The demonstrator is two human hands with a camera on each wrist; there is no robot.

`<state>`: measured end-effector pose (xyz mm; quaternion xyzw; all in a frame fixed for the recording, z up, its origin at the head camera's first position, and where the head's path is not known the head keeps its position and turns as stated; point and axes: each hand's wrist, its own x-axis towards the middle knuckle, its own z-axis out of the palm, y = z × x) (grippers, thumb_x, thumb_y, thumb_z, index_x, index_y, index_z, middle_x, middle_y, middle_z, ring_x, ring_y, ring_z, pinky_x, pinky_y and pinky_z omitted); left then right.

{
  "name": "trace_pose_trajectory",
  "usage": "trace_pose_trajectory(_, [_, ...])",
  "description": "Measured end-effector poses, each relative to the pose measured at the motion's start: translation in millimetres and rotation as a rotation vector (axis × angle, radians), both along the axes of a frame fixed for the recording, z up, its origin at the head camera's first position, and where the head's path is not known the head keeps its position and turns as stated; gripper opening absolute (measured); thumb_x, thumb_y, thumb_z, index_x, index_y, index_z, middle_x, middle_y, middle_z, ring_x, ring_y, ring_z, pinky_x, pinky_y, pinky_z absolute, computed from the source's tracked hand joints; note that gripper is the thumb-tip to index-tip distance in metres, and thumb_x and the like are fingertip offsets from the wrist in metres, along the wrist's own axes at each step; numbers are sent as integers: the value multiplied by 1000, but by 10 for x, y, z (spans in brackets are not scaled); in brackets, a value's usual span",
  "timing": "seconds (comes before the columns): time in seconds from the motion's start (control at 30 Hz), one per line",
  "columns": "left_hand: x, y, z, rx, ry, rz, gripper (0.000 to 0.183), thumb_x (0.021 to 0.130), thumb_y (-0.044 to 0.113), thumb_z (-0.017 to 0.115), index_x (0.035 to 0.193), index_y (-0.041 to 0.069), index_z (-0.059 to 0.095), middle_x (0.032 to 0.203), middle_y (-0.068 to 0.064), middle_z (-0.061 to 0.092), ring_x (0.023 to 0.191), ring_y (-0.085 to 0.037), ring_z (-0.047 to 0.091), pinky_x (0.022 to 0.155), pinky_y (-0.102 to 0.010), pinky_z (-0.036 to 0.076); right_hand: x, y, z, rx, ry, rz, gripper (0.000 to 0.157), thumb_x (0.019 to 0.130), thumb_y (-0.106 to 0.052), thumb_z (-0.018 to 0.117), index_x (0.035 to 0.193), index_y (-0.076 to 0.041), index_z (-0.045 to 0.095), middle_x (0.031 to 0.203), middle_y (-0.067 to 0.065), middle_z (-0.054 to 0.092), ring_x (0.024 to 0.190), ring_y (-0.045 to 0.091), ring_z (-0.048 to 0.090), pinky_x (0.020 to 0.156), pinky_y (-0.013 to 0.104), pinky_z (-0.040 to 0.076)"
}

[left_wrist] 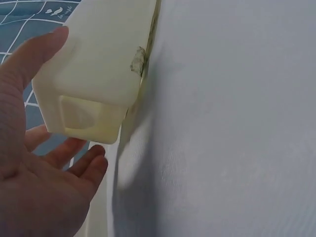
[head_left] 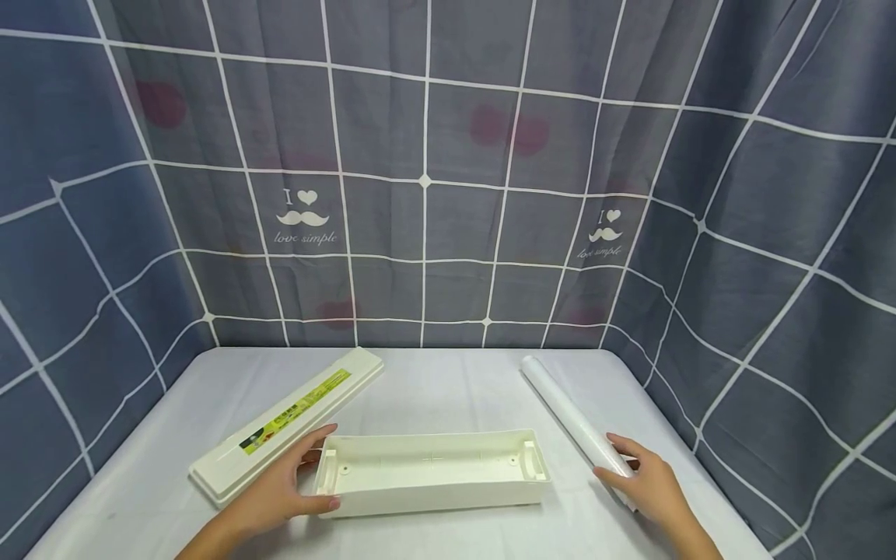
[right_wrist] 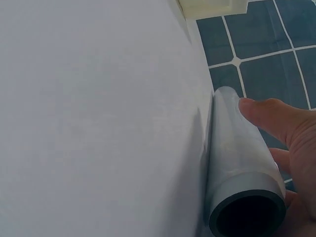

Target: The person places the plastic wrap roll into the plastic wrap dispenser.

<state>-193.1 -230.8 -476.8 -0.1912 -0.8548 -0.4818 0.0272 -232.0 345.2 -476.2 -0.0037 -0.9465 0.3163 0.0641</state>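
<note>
An open-topped, cream plastic box, long and narrow, lies at the front middle of the head view. My left hand grips its left end, thumb on the front wall and fingers spread round the back corner. In the left wrist view, the thumb presses the side of the box beside a recess in its end. On the right lies a white, shiny roll of cling film, slanting away from me. My right hand holds its near end between thumb and fingers. The right wrist view shows the roll's hollow core.
A long cream lid with a yellow-green label lies slanted behind my left hand. White cloth covers the table. A grey-blue checked curtain stands along the back and both sides.
</note>
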Motion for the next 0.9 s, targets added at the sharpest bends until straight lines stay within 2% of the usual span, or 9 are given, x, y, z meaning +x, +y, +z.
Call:
trace_pose_trajectory(0.13, [-32, -40, -50, 76, -20, -78, 100, 75, 20, 92, 156, 4, 34, 144, -25, 49, 124, -2, 54, 102, -11, 46, -32, 26, 1, -31, -32, -4, 79, 81, -38, 87, 145, -4, 56, 133, 25, 66, 102, 30, 72, 71, 34, 61])
trace_pose_trajectory(0.33, [-76, -77, -98, 189, -49, -206, 102, 77, 13, 89, 155, -9, 25, 146, -37, 40, 128, 4, 52, 105, -4, 38, -88, 68, -21, -52, -57, -8, 78, 81, -39, 87, 143, -3, 57, 128, 24, 69, 99, 27, 72, 70, 33, 61])
trace_pose_trajectory(0.5, [-101, -92, -91, 242, -97, -272, 101, 79, 9, 86, 153, -16, 21, 149, -44, 32, 128, 9, 51, 106, -4, 38, -114, 89, -32, -56, -67, -7, 79, 80, -38, 88, 143, -2, 57, 125, 23, 70, 100, 27, 72, 70, 31, 59])
trace_pose_trajectory(0.7, [-112, -117, -41, 272, -221, -276, 104, 80, 6, 86, 155, -14, 17, 154, -42, 27, 127, 10, 51, 104, -4, 40, -117, 79, -11, -86, -83, -7, 78, 78, -34, 90, 140, 1, 58, 123, 20, 71, 97, 20, 69, 69, 24, 55])
trace_pose_trajectory(0.9, [-136, -132, -39, 256, -293, -249, 106, 79, 7, 87, 157, -10, 17, 156, -37, 27, 126, 9, 53, 104, -5, 42, -117, 74, 1, -114, -100, -13, 78, 76, -32, 91, 138, 3, 59, 122, 20, 72, 97, 17, 67, 70, 23, 54])
